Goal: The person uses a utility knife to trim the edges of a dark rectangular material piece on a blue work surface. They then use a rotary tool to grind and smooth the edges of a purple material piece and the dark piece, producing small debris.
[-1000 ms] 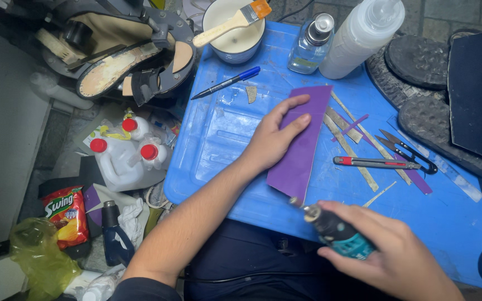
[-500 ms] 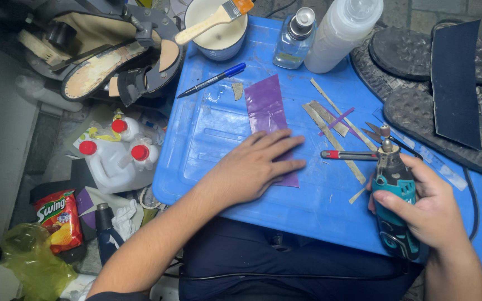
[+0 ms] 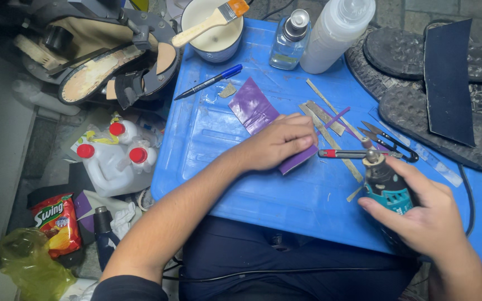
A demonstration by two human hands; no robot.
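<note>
- The left hand (image 3: 279,146) lay flat, fingers together and slightly curled, pressing down on the purple sheet (image 3: 255,111). It pinned the sheet and gripped nothing.
- The purple sheet lay near the middle of the blue table (image 3: 218,167), running from the pen side toward the person. Its near end sat under the left hand.
- The right hand (image 3: 425,214) was closed around the rotary tool (image 3: 385,187), tip pointing away from the person, just beside the red-handled knife (image 3: 344,153).
- For a clean result, the sheet probably needed firm, even pressure close to the worked edge, with the fingers kept clear of the tool tip.
- The tool's cord (image 3: 467,195) likely needed to stay clear of the sheet.
- Count on the table: one blue pen (image 3: 210,82), one white cup (image 3: 216,33) with one brush (image 3: 210,21), one small glass bottle (image 3: 288,39), one large white squeeze bottle (image 3: 336,33), one pair of black snips (image 3: 391,142).
- Several thin offcut strips (image 3: 324,114) lay between sheet and snips; their exact number could not be told.
- Two black soles (image 3: 436,83) rested at the table's right.
</note>
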